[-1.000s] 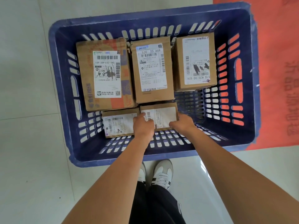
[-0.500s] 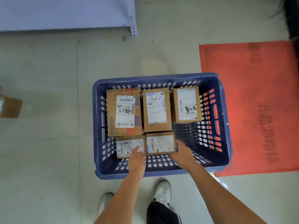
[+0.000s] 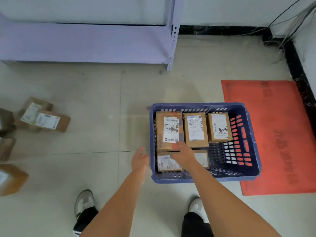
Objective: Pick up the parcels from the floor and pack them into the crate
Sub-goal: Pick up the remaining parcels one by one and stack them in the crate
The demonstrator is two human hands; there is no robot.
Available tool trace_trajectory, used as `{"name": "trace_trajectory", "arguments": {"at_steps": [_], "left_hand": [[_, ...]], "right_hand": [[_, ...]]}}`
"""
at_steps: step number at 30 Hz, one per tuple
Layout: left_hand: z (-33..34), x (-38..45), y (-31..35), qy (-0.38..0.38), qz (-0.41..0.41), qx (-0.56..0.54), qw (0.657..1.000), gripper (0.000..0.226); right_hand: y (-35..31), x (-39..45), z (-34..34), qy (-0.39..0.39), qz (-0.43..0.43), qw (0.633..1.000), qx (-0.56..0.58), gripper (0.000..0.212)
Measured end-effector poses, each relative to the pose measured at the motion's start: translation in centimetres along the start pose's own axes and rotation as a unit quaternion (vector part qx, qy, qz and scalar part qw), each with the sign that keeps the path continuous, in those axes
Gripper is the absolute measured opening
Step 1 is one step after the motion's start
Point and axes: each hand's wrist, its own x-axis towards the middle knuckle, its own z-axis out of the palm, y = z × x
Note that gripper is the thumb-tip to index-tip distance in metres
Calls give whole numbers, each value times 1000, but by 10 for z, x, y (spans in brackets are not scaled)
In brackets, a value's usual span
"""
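The blue slotted crate (image 3: 253, 147) stands on the floor at the right. Three labelled cardboard parcels lie along its far wall: a large one (image 3: 168, 130), a middle one (image 3: 195, 129) and a right one (image 3: 219, 127). Two smaller parcels lie in its near part, the left (image 3: 165, 162) and the right (image 3: 202, 159). My right hand (image 3: 183, 153) hovers over those two, fingers spread, holding nothing. My left hand (image 3: 140, 159) is outside the crate's left wall, open and empty. More parcels (image 3: 45, 119) lie on the floor at the far left.
A grey metal shelf unit (image 3: 169, 48) stands at the back. A red mat (image 3: 277, 134) lies under and right of the crate. Cables (image 3: 287, 28) hang in the back right corner. Further boxes (image 3: 12, 178) sit at the left edge. My shoes (image 3: 83, 202) are at the bottom.
Both hands let go of the small parcel in the crate and lifted away. My left hand moved out past the crate's left wall. The view pulled back and swung left.
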Motion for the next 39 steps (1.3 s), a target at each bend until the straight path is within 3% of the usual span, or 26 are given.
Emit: {"name": "trace_trajectory", "arguments": {"at_steps": [11,19,25,34,39], "left_hand": [[-321,96,-44,140,-37,-54,988,48],[-458,145,-75,160,-100,-103,977,50],[-491,188,-71,144,-106,-172,969,51],[-444,336,-36,99,-44,-287,952,61],[-435,403,-22,87,9,-326,941,69]], "right_hand": [[-183,2,248,-95,-57,993,-36,70],[-275,20,397,-135,-66,986,-70,70],[-321,59,441,-130,-84,981,-113,70],[-368,218,474,-31,-168,967,-190,82],[-381,277,486,-20,-224,950,-216,83]]}}
